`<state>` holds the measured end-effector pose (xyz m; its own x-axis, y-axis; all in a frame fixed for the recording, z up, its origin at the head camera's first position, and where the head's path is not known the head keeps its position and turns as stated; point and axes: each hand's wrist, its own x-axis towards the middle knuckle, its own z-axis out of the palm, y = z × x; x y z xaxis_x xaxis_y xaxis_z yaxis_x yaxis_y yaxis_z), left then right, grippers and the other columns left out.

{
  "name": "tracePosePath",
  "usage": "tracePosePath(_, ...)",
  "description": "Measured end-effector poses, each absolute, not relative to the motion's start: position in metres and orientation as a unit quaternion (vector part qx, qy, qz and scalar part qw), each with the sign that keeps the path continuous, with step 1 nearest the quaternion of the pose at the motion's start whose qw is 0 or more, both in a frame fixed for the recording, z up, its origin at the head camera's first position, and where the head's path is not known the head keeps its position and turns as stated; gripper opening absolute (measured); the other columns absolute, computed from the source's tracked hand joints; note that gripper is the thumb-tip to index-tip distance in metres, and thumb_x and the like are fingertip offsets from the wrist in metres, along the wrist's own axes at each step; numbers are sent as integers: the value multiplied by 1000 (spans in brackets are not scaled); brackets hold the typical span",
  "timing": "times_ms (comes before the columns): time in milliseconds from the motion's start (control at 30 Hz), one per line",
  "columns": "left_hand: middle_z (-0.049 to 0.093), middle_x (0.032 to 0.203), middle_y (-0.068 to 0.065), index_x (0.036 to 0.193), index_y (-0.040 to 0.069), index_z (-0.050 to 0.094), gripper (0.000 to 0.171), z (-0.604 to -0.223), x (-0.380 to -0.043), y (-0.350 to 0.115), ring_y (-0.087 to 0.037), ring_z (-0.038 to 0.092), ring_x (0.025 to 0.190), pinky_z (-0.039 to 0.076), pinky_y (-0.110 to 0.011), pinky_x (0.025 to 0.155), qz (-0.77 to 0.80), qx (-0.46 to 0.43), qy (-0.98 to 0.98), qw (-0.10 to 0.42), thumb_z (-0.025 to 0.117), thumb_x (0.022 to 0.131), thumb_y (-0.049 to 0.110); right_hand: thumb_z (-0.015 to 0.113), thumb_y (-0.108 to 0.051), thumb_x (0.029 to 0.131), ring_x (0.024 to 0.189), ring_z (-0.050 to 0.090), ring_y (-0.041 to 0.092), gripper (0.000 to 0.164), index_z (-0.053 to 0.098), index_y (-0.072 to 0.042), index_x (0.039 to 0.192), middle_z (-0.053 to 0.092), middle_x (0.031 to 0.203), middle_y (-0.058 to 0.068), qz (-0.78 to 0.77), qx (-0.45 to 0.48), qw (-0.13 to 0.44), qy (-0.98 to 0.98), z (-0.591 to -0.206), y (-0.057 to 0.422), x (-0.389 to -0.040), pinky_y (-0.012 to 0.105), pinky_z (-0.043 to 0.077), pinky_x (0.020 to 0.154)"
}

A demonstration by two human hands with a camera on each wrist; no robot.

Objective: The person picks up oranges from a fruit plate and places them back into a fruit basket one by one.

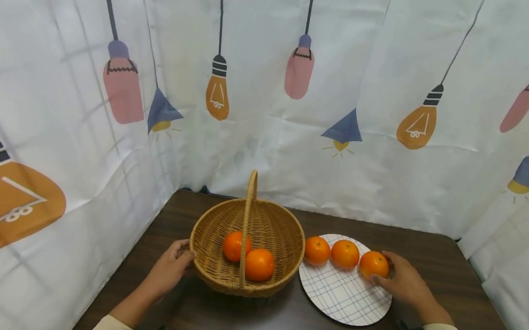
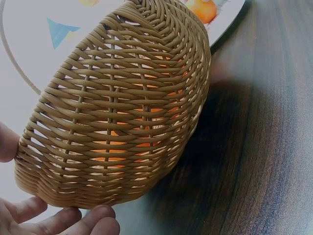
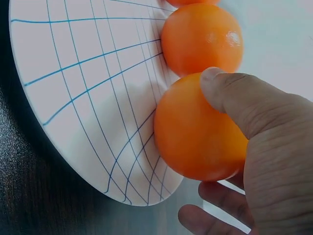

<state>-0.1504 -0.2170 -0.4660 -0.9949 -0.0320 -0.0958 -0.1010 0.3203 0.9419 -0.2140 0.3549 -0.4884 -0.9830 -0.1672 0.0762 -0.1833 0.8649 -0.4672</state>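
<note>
My left hand (image 1: 170, 268) holds the left rim of a wicker basket (image 1: 281, 231) with a tall arched handle. In the left wrist view, the thumb lies at the basket's rim and the fingers curl beneath its woven side (image 2: 112, 107). Two oranges, one farther back (image 1: 234, 245) and one nearer (image 1: 260, 265), lie inside. To the basket's right, a white plate (image 1: 344, 300) with blue grid lines bears three oranges in a row along its far side. My right hand (image 1: 408, 283) grips the rightmost orange (image 1: 373, 264), thumb across its top and fingers round its far side (image 3: 195, 132).
The left orange (image 1: 317, 250) on the plate sits close by the basket's right wall, with the middle orange (image 1: 345, 254) beside it. All stands on a dark wooden table (image 1: 218, 324). A white curtain (image 1: 256, 148) printed with lamps hangs behind and at both sides.
</note>
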Motion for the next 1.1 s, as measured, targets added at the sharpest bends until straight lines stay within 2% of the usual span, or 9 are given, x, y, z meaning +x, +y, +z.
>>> tracePosePath(367,49,142,-30,153,-6,29,58,-469,-151,-219,-40,56,125,55,-52,91,588,-37,807,31,48,109,26,86,-39,82,115,57,51,87,46,10,142,52,136,37,250,74,13,-965,-491,353,-214,69,46,94)
tracePosePath(733,49,142,-30,154,-6,28,59,-469,-153,-218,-40,55,126,55,-52,92,591,-36,805,32,49,109,26,85,-37,84,112,59,46,86,45,10,144,55,133,32,275,74,30,-958,-477,353,-207,64,50,92)
tracePosePath(1100,50,140,-29,153,-5,30,58,-468,-153,-217,-38,56,124,56,-51,89,590,-36,806,28,49,109,27,82,-46,86,114,59,44,90,43,6,149,54,138,29,280,90,39,-955,-455,342,-204,61,54,88)
